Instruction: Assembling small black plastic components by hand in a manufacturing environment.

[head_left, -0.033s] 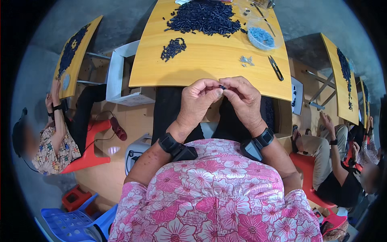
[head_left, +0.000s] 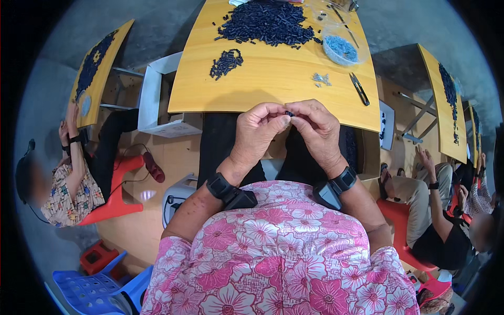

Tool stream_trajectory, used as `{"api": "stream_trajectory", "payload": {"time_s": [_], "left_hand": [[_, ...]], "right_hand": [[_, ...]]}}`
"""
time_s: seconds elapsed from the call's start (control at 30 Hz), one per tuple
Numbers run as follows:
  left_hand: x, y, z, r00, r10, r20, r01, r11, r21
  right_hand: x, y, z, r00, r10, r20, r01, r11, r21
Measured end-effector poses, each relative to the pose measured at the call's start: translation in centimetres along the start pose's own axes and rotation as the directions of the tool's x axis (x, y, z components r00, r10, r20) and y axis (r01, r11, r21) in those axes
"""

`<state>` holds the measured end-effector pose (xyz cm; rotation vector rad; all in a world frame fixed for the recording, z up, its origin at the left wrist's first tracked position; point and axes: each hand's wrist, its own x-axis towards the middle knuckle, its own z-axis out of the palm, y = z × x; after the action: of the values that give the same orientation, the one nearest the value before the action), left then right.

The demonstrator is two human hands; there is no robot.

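Observation:
Just off the near edge of the yellow table, my left hand and my right hand meet fingertip to fingertip. Both are closed in a pinch on one small black piece, mostly covered by the fingers, so its exact kind is hidden. On the tabletop beyond lies a small pile of short dark cylindrical pieces. Farther back spreads a big heap of similar dark pieces. A few small clear-grey bits lie to the right, with black-handled thread snips beside them.
A clear bowl of small blue parts stands at the table's right side, near a thin pointed tool. Below the table's left edge is an open white box. Other people sit at tables on both sides. A blue chair stands lower left.

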<state>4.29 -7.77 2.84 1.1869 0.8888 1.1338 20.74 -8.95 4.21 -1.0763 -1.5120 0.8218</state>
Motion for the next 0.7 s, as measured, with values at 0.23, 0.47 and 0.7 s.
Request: {"api": "stream_trajectory", "payload": {"time_s": [0.23,0.47,0.7], "left_hand": [[-0.1,0.2,-0.3,0.997,-0.080,0.006,0.081,0.995,-0.050],[0.0,-0.1,-0.9,0.990,-0.138,0.030,0.140,0.988,-0.065],[0.5,-0.4,-1.9,0.980,-0.180,0.086,0.185,0.981,-0.049]], "right_hand": [[0.1,0.5,0.2,0.999,-0.042,0.020,0.044,0.996,-0.077],[0.3,0.7,0.6,0.998,0.052,0.019,-0.051,0.998,-0.045],[0.6,1.9,0.8,0.984,0.159,0.085,-0.161,0.987,0.021]]}}
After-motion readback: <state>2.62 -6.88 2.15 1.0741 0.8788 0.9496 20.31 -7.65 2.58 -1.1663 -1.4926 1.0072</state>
